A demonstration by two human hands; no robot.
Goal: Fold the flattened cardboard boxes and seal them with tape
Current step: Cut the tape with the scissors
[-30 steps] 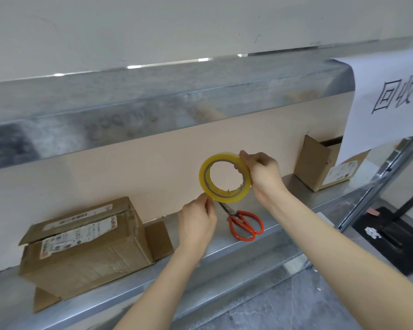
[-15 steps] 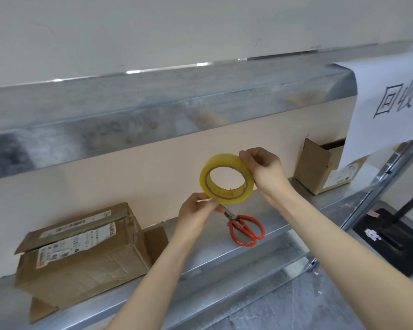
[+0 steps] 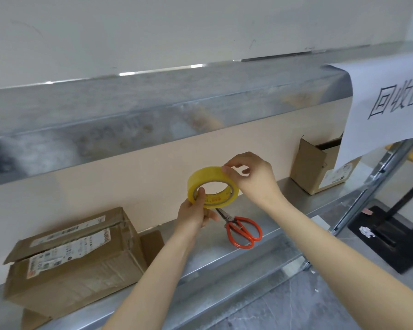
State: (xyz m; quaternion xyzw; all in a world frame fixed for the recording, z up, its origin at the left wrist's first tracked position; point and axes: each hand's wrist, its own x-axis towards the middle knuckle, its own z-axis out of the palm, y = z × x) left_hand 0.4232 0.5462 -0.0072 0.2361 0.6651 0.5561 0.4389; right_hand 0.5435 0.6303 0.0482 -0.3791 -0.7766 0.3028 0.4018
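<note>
Tape roll point(image 3: 208, 173) is held just above the scissors point(image 3: 231, 220), off the shelf point(image 3: 224, 258). Left hand point(image 3: 193, 217) grip is closed on its lower rim; right hand point(image 3: 253, 179) grip is pinched on its top edge. Cardboard box point(image 3: 76, 270) is noted well left of the scissors.

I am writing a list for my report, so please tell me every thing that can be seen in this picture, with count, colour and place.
tape roll: 1, yellow, held above the shelf
scissors: 1, orange handles, lying on the shelf below the tape roll
large cardboard box: 1, brown, on the shelf at left
small cardboard box: 1, brown, top open, on the shelf at right
paper sign: 1, white with black characters, hanging at upper right
lower metal shelf: 1, silver, along the wall
left hand: 1, bare, holds the tape roll from below
right hand: 1, bare, pinches the roll's top edge
</note>
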